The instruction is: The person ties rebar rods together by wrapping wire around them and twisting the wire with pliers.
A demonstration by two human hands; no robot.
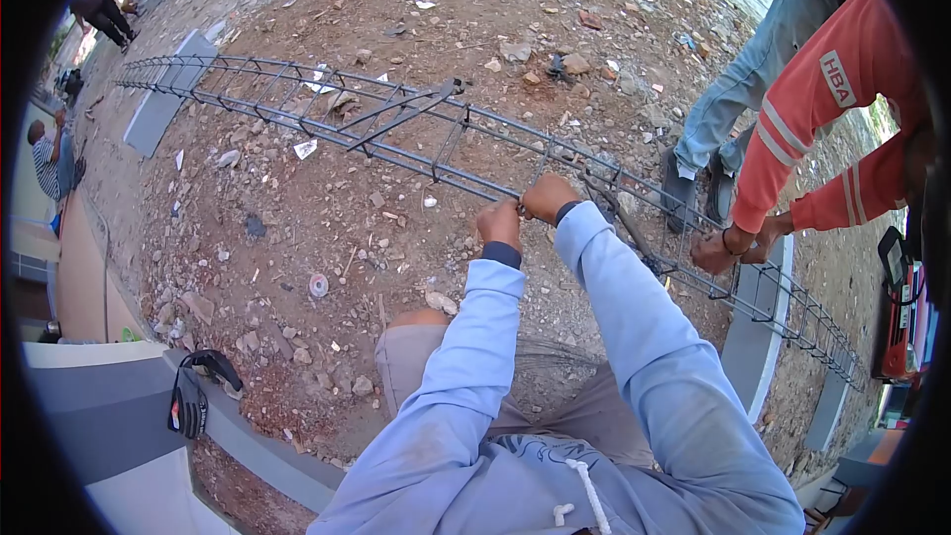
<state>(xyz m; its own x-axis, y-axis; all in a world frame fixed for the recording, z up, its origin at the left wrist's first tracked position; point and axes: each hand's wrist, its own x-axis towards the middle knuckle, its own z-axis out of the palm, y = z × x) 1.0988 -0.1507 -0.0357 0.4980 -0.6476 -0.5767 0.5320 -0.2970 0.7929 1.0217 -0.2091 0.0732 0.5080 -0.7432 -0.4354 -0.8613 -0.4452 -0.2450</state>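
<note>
A long steel rebar cage [466, 179] with square stirrups stretches across from the upper left to the lower right. My left hand [498, 223] is closed at its near lower bar, fingers wrapped by the steel. Right beside it, my right hand [550, 198] is closed in a pinch at the same bar, near a stirrup; whatever lies between its fingertips is hidden. Two short crossing bars [406, 117] lie on top of the cage to the left of my hands. A bunch of thin tie wire [555, 352] shows by my lap.
A co-worker in a red sleeve [807, 109] stands at the right, both hands [728, 250] on the cage. Grey boards [748, 347] lie under the cage, another board [170, 94] at its far end. Stony ground surrounds it. A black-and-grey strapped item [188, 401] sits lower left.
</note>
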